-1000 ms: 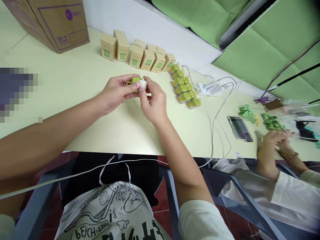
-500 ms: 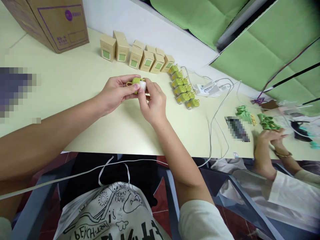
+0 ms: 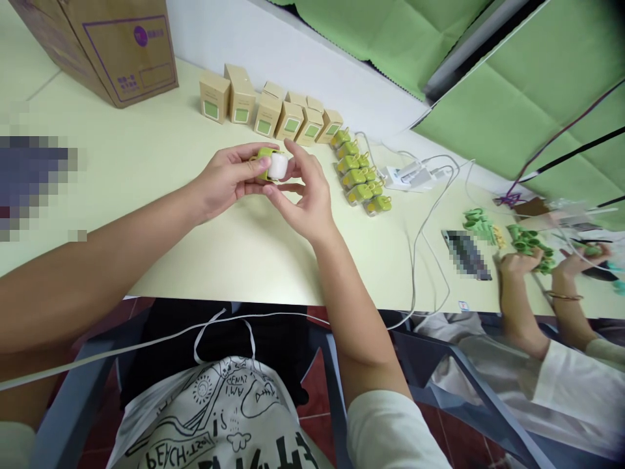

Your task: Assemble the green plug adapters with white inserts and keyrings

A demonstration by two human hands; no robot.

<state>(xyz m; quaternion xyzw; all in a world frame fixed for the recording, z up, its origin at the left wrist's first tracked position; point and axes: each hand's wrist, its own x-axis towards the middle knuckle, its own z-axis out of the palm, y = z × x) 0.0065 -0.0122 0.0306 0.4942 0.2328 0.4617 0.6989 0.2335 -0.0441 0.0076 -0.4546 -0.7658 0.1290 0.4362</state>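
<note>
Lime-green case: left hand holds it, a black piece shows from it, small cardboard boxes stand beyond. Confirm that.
Wrong colour: in the head view, the piece showing from the lime-green case is white. The left hand holds it; small cardboard boxes stand beyond.

Green case (image 3: 266, 152) held sideways, white rounded block (image 3: 278, 167) protruding rightward.

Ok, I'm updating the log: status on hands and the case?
Left hand gripping green case, white piece showing. Right hand open beside it, contact unclear. Small cartons standing beyond.
</note>
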